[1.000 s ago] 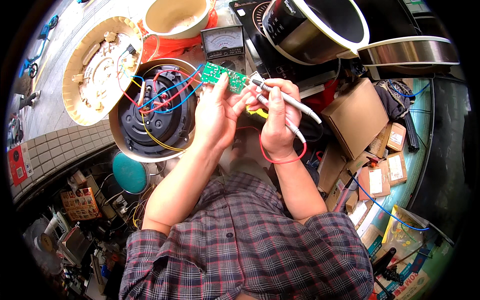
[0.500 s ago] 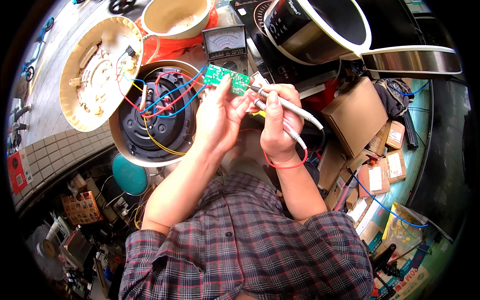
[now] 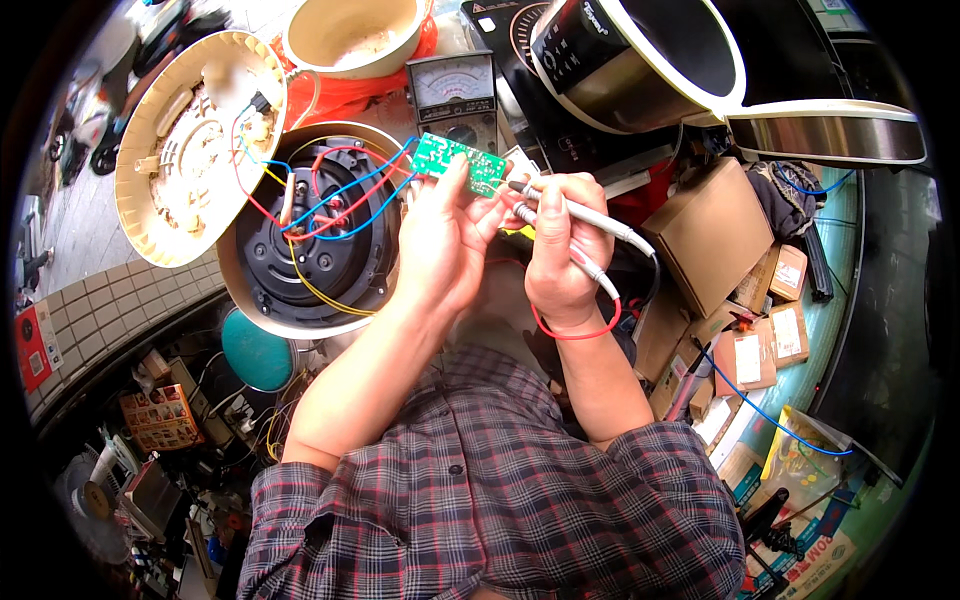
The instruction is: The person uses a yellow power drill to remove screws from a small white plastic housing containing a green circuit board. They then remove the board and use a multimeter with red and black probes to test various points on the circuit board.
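My left hand grips a green circuit board, thumb across its soldered face. Two grey test probes are held together in my right hand, their tips at the board's right end; whether both tips touch it is too small to tell. Red and blue wires run from the board's left end to the black underside of an opened round appliance. Behind the board stands an analog multimeter with a needle dial. A cream, dusty base cover leans at the left, joined by thin wires.
A cream bowl sits on a red plastic bag at the back. An induction cooktop and a steel pot with its lid open stand back right. Cardboard boxes crowd the right side. A teal round stool is lower left.
Both hands, the board and the probes have shifted very slightly right. A blurred shape, perhaps a passing vehicle, has come into view at the upper left.
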The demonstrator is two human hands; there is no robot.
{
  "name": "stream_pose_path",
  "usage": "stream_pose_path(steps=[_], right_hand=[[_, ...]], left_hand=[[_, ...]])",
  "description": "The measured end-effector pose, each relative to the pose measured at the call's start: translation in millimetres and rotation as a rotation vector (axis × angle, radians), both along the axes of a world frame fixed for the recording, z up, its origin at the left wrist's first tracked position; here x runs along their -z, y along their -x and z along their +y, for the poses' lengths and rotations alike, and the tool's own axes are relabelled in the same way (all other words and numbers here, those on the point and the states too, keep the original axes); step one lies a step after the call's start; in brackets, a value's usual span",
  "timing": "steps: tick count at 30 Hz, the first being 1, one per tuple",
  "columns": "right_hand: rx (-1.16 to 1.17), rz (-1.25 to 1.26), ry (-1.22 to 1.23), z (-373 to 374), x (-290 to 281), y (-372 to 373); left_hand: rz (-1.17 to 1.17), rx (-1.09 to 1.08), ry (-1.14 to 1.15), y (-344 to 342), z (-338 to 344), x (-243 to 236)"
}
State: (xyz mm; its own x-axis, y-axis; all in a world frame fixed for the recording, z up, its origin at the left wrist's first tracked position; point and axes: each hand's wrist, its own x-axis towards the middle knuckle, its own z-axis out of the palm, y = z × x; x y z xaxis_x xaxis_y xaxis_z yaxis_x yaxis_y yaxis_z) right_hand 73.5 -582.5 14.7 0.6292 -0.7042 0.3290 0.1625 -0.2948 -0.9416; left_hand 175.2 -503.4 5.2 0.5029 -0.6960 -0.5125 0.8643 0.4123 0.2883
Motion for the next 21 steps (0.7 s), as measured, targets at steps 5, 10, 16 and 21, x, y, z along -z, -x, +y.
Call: stream_pose_path(steps=[5, 10, 16, 21], right_hand=[[-0.007, 0.020, 0.001, -1, -3, -1], [0.016, 0.019, 0.018, -1, -6, 2], [0.047, -0.049, -0.117, -4, -26, 16], [-0.140, 0.085, -0.124, -1, -22, 34]], left_hand=[[-0.065, 0.031, -0.020, 0, 1, 5], [-0.022, 0.059, -0.016, -2, 4, -1], [-0.219, 0.226, -0.191, 1, 36, -27], [-0.578, 0.397, -0.397, -7, 70, -36]])
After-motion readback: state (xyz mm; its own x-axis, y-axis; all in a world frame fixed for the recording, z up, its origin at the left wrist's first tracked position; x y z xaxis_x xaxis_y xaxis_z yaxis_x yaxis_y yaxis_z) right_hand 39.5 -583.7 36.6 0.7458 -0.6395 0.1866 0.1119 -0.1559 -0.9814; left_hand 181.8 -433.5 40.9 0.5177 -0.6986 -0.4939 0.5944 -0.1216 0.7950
